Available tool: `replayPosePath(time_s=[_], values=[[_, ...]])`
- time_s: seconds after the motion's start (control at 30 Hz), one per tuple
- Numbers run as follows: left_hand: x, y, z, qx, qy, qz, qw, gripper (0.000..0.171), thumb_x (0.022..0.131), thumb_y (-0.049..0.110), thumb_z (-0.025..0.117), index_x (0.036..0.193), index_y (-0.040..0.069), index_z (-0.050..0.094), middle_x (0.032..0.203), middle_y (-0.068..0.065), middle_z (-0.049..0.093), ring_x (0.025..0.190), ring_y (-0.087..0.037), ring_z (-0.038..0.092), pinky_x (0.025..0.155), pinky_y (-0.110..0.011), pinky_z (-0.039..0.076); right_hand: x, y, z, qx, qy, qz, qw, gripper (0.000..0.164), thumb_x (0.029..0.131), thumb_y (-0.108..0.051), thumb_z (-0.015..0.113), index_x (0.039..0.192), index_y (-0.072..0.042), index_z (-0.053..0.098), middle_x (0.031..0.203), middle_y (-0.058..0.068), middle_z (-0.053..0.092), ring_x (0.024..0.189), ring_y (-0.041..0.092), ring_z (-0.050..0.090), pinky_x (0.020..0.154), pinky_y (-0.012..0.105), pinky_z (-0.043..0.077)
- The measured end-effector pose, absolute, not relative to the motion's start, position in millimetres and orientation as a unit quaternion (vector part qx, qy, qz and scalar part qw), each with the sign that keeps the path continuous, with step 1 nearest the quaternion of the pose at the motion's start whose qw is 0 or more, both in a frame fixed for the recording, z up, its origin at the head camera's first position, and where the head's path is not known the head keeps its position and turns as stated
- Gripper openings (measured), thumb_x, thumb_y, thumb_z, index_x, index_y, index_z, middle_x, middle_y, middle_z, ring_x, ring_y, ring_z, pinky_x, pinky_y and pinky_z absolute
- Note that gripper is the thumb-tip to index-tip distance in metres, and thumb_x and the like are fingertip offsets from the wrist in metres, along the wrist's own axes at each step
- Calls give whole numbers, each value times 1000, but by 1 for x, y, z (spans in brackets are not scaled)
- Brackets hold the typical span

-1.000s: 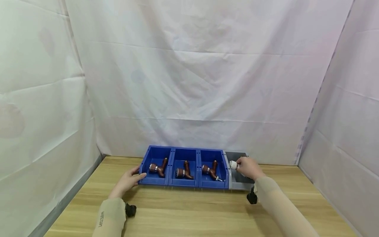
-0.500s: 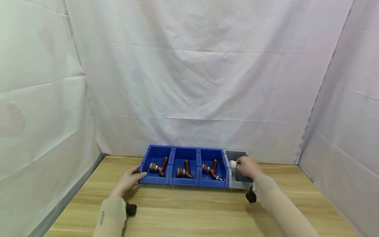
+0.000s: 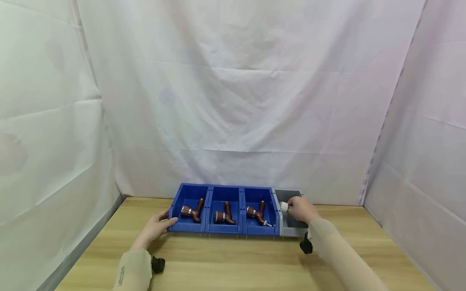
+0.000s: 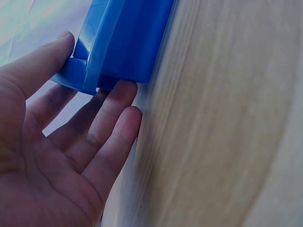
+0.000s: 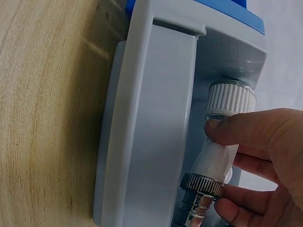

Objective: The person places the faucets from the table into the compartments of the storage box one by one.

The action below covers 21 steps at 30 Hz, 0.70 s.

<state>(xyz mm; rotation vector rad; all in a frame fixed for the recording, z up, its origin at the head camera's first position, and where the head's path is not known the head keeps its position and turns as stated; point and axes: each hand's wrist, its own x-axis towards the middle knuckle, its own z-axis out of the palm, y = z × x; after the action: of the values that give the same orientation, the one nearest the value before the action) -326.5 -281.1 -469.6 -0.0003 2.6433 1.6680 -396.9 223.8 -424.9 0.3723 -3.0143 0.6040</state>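
Observation:
In the head view my left hand (image 3: 154, 228) holds the front left corner of the leftmost blue bin (image 3: 187, 228). The left wrist view has the thumb over the bin's lip and the fingertips (image 4: 124, 90) under it, close to the tabletop. My right hand (image 3: 303, 209) reaches into the grey bin (image 3: 294, 232) at the row's right end. Between thumb and fingers it grips a white plastic tap (image 5: 213, 158), tilted, with a ribbed knob (image 5: 230, 98) and a metal hose nozzle. Part of the tap's body is hidden behind the thumb.
Brown taps lie in the three blue bins: one tap (image 3: 198, 213) left, one (image 3: 219, 216) in the middle bin, one (image 3: 251, 211) with a metal nozzle in the third. The bins stand against a white curtain (image 3: 233, 121) on a wooden table (image 3: 225, 262).
The whole head view has shifted slightly, so bins and hands appear a little lower and further left. Both hands keep their places on the blue bin and the white tap.

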Motion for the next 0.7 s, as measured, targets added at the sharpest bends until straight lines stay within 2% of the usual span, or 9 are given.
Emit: replayPosePath(time_s=[0.47,0.7], values=[[-324,-283,-476,0,843,538,-1,67,95,26,64,147,-6,34,139,-35,41,121,-44,49,83,-43,54,-391,217,-427,118,-976,180,39,15,86,1,61,79,-8,70,62,-1,54,51,15,41,49,29,35],[-327,-282,-475,5,844,537,-2,68,95,27,64,146,-7,34,138,-35,42,120,-43,49,83,-43,54,-393,217,-429,116,-978,169,40,16,84,1,61,73,-10,67,60,-1,51,52,14,40,49,29,34]])
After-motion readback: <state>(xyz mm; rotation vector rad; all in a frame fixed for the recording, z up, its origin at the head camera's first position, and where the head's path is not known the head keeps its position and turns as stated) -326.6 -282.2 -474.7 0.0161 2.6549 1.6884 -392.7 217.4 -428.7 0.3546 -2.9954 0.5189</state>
